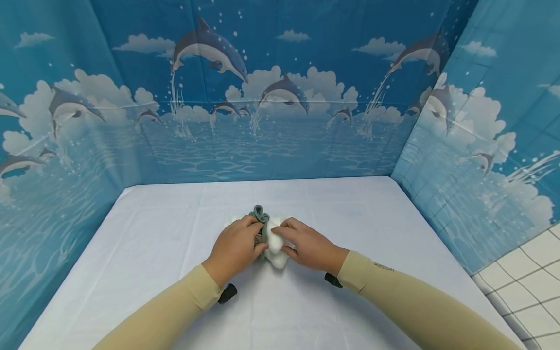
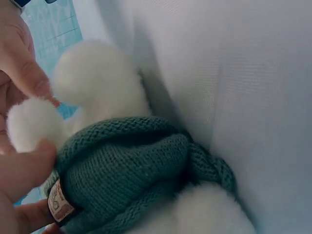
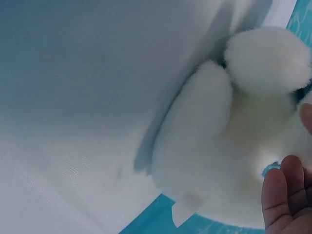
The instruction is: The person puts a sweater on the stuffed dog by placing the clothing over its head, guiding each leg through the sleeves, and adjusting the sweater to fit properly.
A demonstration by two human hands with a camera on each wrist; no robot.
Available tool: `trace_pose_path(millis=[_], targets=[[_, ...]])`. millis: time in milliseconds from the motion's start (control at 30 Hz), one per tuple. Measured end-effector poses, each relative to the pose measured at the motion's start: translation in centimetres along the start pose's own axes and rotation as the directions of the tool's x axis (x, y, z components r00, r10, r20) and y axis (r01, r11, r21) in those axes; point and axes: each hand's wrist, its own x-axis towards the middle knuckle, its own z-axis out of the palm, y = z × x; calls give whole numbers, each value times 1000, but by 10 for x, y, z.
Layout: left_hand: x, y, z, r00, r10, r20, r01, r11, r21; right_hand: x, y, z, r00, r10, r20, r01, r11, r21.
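A fluffy white plush toy point(image 1: 276, 258) in a green knitted sweater point(image 2: 122, 165) lies on the table between the two hands. My left hand point(image 1: 236, 248) grips the sweater's edge beside a small brown label point(image 2: 60, 201), thumb above and fingers partly tucked underneath. From the right, my right hand point(image 1: 312, 245) pinches a small rounded white limb point(image 2: 34, 123) of the toy between thumb and fingers. Two more rounded limbs, one of them a long white limb point(image 3: 192, 126), show in the right wrist view. The hands cover part of the sweater in the head view.
A white cloth covers the table point(image 1: 175, 214). Around its back and sides hangs a blue curtain point(image 1: 280, 146) printed with dolphins. White tiles point(image 1: 529, 277) show at the lower right. Both forearms wear beige sleeves, with a black strap piece point(image 1: 227, 293) at the left wrist.
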Motion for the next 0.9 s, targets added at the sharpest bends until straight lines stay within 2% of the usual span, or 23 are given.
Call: trace_pose_path(millis=[233,467,633,900], targets=[[5,3,1,997,-66,-45,65,998,-18,4,-1,0,997,-46,-57,42,997,-60],[7,3,0,987,-152,-52,142,976,-168,7,-2,0,986,-94,-140,75,988,-138],[6,4,-3,987,-150,-48,135,962,-239,9,-1,0,988,-65,-142,49,992,-117],[4,2,-4,989,-143,-45,124,951,-283,10,-2,-3,988,-65,-139,50,993,-112]])
